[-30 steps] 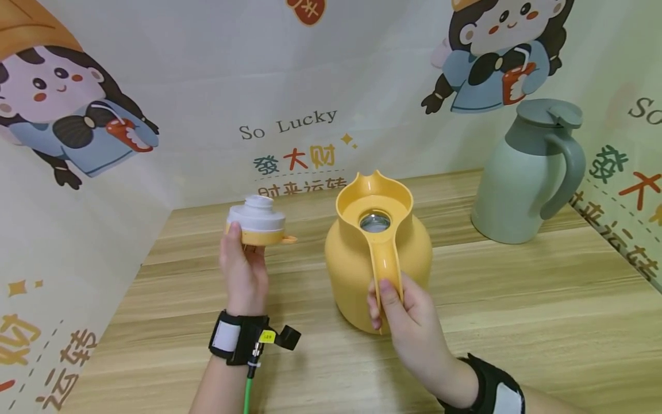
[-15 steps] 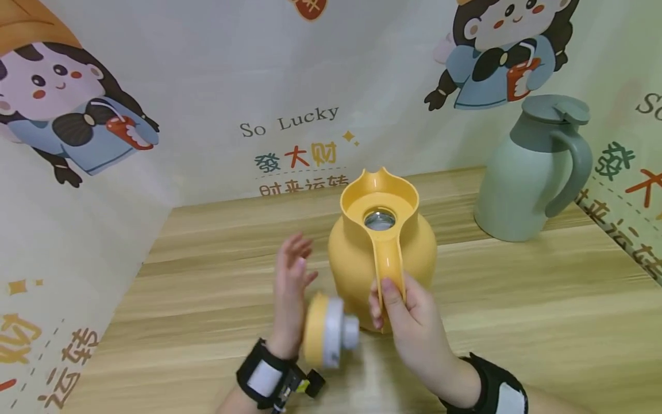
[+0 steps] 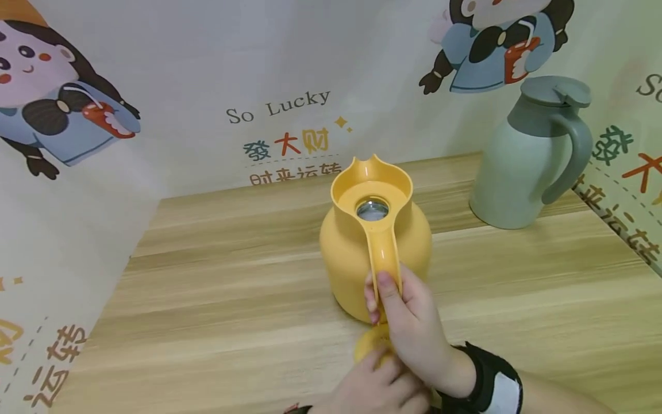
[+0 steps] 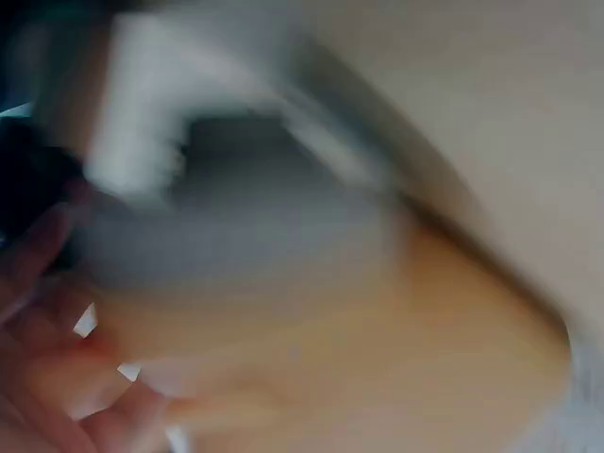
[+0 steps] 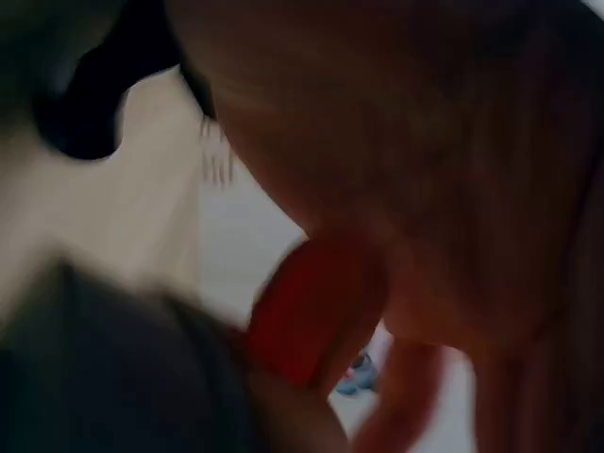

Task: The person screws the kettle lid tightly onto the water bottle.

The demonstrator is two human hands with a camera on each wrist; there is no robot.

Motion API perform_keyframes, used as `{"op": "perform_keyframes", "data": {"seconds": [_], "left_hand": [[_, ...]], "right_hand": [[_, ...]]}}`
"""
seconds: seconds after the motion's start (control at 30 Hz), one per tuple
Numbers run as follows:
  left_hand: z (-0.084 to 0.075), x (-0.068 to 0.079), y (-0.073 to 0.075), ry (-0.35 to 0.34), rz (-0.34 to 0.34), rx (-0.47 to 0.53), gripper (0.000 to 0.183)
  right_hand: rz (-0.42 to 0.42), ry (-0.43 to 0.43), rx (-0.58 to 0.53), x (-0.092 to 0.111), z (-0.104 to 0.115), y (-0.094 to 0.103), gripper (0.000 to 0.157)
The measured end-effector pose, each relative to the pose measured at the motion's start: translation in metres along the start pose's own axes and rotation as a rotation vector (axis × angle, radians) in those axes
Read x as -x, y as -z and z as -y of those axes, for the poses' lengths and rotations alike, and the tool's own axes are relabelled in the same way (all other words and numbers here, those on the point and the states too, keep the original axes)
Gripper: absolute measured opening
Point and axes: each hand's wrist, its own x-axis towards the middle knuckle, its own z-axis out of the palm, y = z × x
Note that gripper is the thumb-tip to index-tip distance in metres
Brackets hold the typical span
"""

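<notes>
A yellow vacuum jug (image 3: 343,253) stands upright on the wooden table (image 3: 207,276), its round mouth uncovered. My right hand (image 3: 419,328) grips the jug's handle (image 3: 383,247) with the thumb on top. In front of the jug, low in the head view, my left hand (image 3: 372,385) holds the jug's screw-in stopper (image 3: 369,343) beneath the right hand. Only a yellow edge of it shows there. The left wrist view is blurred, with the stopper's white and yellow body (image 4: 245,311) filling much of it and fingers (image 4: 57,377) at its left side.
A pale green vacuum jug (image 3: 517,167) with a grey-green lid and handle stands at the back right. Printed cloth walls (image 3: 196,69) rise behind the table and along both sides.
My left hand has swung from the left of the jug down and right, turning the stopper over and bringing it below my right hand. The right hand keeps its grip on the handle.
</notes>
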Motion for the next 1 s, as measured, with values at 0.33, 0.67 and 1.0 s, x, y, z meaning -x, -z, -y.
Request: {"op": "perform_keyframes", "data": {"seconds": [0.33,0.67,1.0], "left_hand": [[-0.005,0.025,-0.024,0.312,0.484,0.319,0.069],[0.008,0.031,-0.020,0.315,0.632,0.544,0.114],[0.015,0.036,-0.026,0.326,0.488,0.602,0.087]], "right_hand": [[-0.003,-0.014,-0.008,-0.001,0.000,0.001,0.018],[0.013,-0.031,-0.004,-0.002,0.002,0.001,0.019],[0.009,0.000,0.000,-0.002,0.003,-0.002,0.019]]}}
